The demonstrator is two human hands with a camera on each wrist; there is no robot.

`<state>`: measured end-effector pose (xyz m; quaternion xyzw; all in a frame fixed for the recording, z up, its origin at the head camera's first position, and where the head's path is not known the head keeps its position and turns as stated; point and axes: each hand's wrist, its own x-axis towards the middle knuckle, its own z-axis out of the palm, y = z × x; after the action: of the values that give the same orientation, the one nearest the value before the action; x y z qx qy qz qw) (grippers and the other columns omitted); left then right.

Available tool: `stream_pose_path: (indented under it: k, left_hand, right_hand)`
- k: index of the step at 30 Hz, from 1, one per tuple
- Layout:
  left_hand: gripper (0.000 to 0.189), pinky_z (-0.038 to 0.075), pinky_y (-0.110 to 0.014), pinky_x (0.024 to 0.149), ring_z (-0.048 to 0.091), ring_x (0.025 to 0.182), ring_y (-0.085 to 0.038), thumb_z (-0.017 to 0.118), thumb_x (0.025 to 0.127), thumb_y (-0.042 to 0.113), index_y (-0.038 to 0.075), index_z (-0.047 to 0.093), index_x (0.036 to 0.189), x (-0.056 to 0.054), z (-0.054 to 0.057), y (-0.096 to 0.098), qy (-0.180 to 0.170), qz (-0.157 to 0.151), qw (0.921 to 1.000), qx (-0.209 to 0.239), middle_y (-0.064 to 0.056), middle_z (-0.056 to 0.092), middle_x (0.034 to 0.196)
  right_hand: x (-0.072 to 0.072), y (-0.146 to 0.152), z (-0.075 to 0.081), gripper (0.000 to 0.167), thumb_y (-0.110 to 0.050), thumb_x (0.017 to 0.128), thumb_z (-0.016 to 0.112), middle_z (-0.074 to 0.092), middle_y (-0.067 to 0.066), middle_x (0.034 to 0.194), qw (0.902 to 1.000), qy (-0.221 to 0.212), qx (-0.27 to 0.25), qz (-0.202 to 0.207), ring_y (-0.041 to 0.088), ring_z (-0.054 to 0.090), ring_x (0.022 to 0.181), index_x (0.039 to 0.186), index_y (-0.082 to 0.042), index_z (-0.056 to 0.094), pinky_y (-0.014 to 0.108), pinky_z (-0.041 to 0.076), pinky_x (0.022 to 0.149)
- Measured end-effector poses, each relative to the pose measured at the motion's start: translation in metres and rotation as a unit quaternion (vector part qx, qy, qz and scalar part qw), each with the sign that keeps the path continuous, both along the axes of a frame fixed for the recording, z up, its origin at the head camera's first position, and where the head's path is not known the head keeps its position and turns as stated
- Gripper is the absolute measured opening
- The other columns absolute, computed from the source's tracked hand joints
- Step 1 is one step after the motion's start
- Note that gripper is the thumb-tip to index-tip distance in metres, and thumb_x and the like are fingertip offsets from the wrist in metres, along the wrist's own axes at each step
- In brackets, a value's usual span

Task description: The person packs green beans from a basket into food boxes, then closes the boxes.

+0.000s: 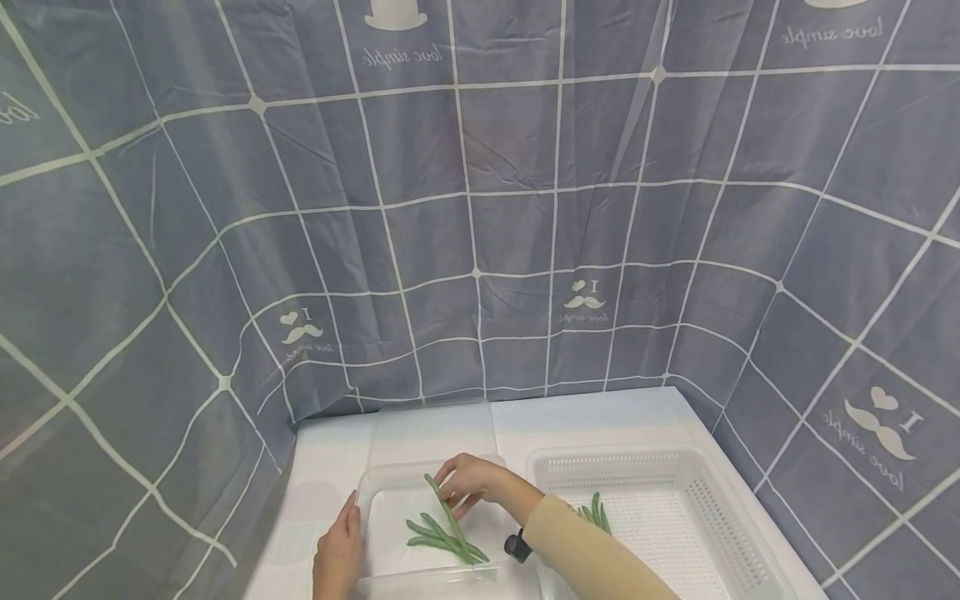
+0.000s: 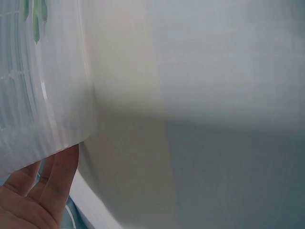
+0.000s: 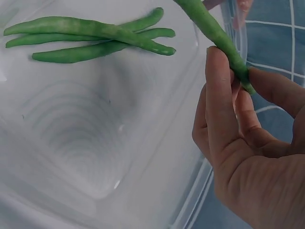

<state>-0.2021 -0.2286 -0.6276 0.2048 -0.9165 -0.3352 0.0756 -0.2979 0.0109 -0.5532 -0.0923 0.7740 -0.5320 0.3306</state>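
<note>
My right hand (image 1: 480,482) pinches one end of a green bean (image 3: 209,26) between thumb and fingers, holding it over a clear plastic container (image 1: 388,510). Inside that container, several other green beans (image 3: 90,28) lie in a small crossed pile on the bottom. The left hand (image 1: 339,550) is at the container's left side, its fingers extended against the outer wall. From the left wrist view, the fingers (image 2: 62,174) touch the cloudy plastic near its lower edge, and tips of beans (image 2: 35,24) show through the wall.
To the right stands a white perforated basket (image 1: 738,533) with some green beans (image 1: 598,512) in it, partly hidden by the right sleeve (image 1: 592,550). A flat transparent sheet or lid (image 1: 435,429) lies behind the container. Grey checked curtain (image 1: 517,233) surrounds the white table (image 1: 607,408).
</note>
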Motion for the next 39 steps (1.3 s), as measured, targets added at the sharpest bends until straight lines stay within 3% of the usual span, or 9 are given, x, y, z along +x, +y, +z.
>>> stream_pose_path:
  k: [8,19,26,34,39]
  left_hand:
    - [0.057,0.052,-0.075,0.097,0.061,0.123,-0.062,0.027,0.117,0.039,0.003,0.046,0.158,0.0,-0.004,-0.003,0.012,-0.012,0.9998,-0.005,-0.034,0.055,0.147]
    - [0.057,0.052,-0.075,0.097,0.062,0.122,-0.062,0.027,0.117,0.039,0.003,0.046,0.158,-0.001,-0.003,-0.003,0.009,-0.012,0.9999,-0.004,-0.034,0.055,0.147]
    - [0.056,0.053,-0.075,0.095,0.062,0.121,-0.063,0.028,0.117,0.038,0.004,0.048,0.157,-0.001,-0.003,-0.004,0.007,-0.01,0.9999,-0.006,-0.035,0.056,0.145]
    - [0.055,0.053,-0.075,0.096,0.061,0.123,-0.062,0.029,0.118,0.036,0.003,0.048,0.157,-0.001,-0.002,-0.003,0.007,-0.01,0.9999,-0.006,-0.034,0.056,0.146]
    - [0.056,0.051,-0.073,0.102,0.06,0.128,-0.058,0.028,0.117,0.037,0.002,0.046,0.158,-0.001,0.0,-0.001,0.0,-0.007,1.0,-0.005,-0.032,0.055,0.149]
  right_hand:
    - [0.007,-0.014,-0.003,0.018,0.007,0.09,0.07,0.073,0.019,0.088,0.9992,0.024,0.03,0.01,0.03,0.074,0.079,0.107,0.002,0.072,0.041,0.069,0.068]
    - [0.019,-0.035,-0.001,0.011,0.012,0.088,0.069,0.074,0.021,0.082,0.9937,0.069,0.086,0.022,0.025,0.072,0.07,0.095,0.003,0.072,0.048,0.069,0.074]
    - [0.019,-0.043,-0.008,0.011,0.011,0.087,0.072,0.07,0.012,0.076,0.9863,0.087,0.138,0.027,0.022,0.071,0.069,0.09,0.001,0.071,0.043,0.069,0.071]
    - [0.017,-0.051,-0.022,0.013,0.011,0.085,0.07,0.072,0.014,0.076,0.9741,0.12,0.188,0.039,0.022,0.071,0.066,0.081,-0.001,0.07,0.04,0.068,0.064]
    - [0.02,-0.054,-0.026,0.01,0.009,0.085,0.074,0.071,0.013,0.073,0.9679,0.131,0.209,0.047,0.024,0.073,0.067,0.083,0.0,0.072,0.037,0.067,0.062]
